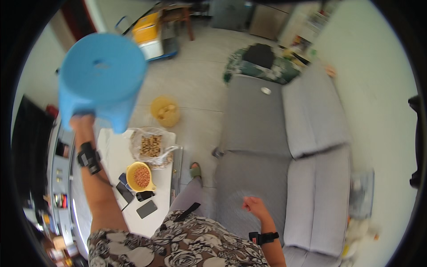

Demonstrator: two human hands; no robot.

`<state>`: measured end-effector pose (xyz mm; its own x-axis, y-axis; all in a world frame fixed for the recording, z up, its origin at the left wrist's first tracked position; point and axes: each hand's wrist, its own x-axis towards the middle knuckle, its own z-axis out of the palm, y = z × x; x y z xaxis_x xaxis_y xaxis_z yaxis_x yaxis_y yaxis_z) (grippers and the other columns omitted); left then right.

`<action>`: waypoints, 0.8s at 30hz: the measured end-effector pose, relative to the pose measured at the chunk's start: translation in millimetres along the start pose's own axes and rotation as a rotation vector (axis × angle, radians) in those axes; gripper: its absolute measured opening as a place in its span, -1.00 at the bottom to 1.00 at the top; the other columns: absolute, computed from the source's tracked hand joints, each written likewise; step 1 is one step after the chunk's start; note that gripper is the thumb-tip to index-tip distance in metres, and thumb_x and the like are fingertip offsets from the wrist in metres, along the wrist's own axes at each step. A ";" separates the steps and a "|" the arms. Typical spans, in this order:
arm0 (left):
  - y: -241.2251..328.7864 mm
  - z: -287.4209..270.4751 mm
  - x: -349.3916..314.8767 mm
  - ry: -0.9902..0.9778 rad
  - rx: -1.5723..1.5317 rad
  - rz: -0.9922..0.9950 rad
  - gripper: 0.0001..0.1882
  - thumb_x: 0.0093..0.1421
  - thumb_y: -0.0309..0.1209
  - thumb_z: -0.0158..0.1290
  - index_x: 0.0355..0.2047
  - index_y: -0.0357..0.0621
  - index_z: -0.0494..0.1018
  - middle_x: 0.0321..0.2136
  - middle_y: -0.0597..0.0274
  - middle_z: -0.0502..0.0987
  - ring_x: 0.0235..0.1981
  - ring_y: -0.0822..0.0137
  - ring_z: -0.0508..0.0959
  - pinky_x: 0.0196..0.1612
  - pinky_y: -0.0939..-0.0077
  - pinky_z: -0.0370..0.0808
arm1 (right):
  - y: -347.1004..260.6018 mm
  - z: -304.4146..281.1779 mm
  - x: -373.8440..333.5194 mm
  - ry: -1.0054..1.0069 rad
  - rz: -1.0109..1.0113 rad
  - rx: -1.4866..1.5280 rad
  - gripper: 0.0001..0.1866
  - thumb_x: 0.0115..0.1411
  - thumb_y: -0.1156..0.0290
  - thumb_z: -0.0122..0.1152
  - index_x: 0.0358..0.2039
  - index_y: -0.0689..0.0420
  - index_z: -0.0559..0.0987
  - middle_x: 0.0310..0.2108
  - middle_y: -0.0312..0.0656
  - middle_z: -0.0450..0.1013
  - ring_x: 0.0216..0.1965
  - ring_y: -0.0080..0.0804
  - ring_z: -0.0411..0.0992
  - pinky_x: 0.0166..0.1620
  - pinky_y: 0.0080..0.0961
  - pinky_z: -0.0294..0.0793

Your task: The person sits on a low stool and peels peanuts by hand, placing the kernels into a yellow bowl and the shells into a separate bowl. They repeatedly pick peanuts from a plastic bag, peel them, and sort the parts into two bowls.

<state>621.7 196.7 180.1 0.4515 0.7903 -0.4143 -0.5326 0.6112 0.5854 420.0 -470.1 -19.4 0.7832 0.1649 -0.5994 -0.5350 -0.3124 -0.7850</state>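
Note:
My left hand (83, 122) grips a blue plastic stool (100, 73) by its near side, just under the seat's edge, with the fingertips hidden in the opening. The stool is lifted at arm's length to the far left, its round seat facing me. Over the grey sofa (249, 178) hangs my right hand (254, 206), its fingers curled and nothing seen in them. On the white table (138, 229) sit a yellow strainer-like bowl (132, 181) of shelled peanuts (142, 176) and a clear plastic bag (167, 139) of unshelled peanuts (151, 147).
Phones (147, 209) and a small black case (144, 196) lie near the bowl. A yellow bin (164, 111) stands on the floor past the table. Farther off is a blue trolley (170, 46) carrying a yellow-and-white box (146, 27). A TV (31, 138) lines the left wall.

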 end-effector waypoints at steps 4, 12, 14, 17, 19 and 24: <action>-89.7 37.4 24.2 -0.075 -0.015 0.241 -0.47 0.27 -0.17 -0.42 0.09 -0.26 0.21 0.15 0.10 0.21 0.13 0.14 0.24 0.21 0.28 0.09 | -99.5 13.3 103.1 -0.005 -0.083 -0.159 -0.67 0.23 0.20 -0.03 -0.46 0.20 0.52 -0.59 -0.29 0.45 -0.62 -0.62 0.32 -0.54 -0.64 0.34; -183.1 102.7 22.0 0.029 0.128 0.281 -0.48 0.29 -0.12 -0.32 0.06 -0.30 0.23 0.03 0.09 0.32 0.00 0.19 0.36 0.09 0.35 0.26 | -393.7 125.6 274.6 -0.078 -0.873 -0.334 -0.55 0.25 0.28 -0.09 0.10 0.22 0.27 0.09 0.02 0.24 0.12 -0.20 0.23 0.11 -0.45 0.22; -199.4 111.0 20.7 0.044 0.151 0.266 -0.48 0.29 -0.11 -0.32 0.06 -0.29 0.23 0.01 0.10 0.33 -0.01 0.20 0.37 0.07 0.36 0.29 | -458.9 173.3 293.9 -0.168 -1.063 -0.242 -0.44 0.25 0.22 -0.14 0.19 0.23 0.10 0.21 0.09 0.02 0.24 -0.06 -0.01 0.25 -0.28 -0.04; -223.9 128.8 23.5 0.018 0.147 0.245 -0.47 0.30 -0.10 -0.32 0.07 -0.28 0.23 0.01 0.11 0.33 0.00 0.22 0.36 0.08 0.36 0.27 | -531.5 231.0 322.1 -0.085 -1.429 -0.204 -0.39 0.23 0.22 -0.17 0.22 0.24 0.02 0.25 0.10 -0.10 0.27 0.06 -0.14 0.27 -0.12 -0.19; -236.9 142.7 27.2 0.036 0.174 0.233 -0.47 0.30 -0.09 -0.32 0.07 -0.27 0.22 0.02 0.12 0.32 0.01 0.22 0.35 0.10 0.37 0.25 | -562.6 239.6 364.6 -0.029 -1.433 -0.243 -0.39 0.24 0.22 -0.19 0.22 0.25 0.01 0.26 0.09 -0.11 0.28 0.07 -0.17 0.27 -0.09 -0.23; -259.7 183.7 47.1 0.050 0.148 0.239 -0.52 0.33 -0.17 -0.47 0.08 -0.22 0.19 0.04 0.13 0.31 0.04 0.21 0.33 0.12 0.32 0.25 | -560.0 199.5 522.4 0.117 -1.197 -0.557 -0.37 0.22 0.22 -0.22 0.22 0.27 -0.03 0.25 0.09 -0.08 0.28 0.02 -0.18 0.26 -0.11 -0.24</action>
<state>912.8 67.2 136.6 0.2877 0.9145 -0.2844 -0.5079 0.3975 0.7643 1065.6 -22.3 75.9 0.7146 0.5336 0.4524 0.6795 -0.3756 -0.6303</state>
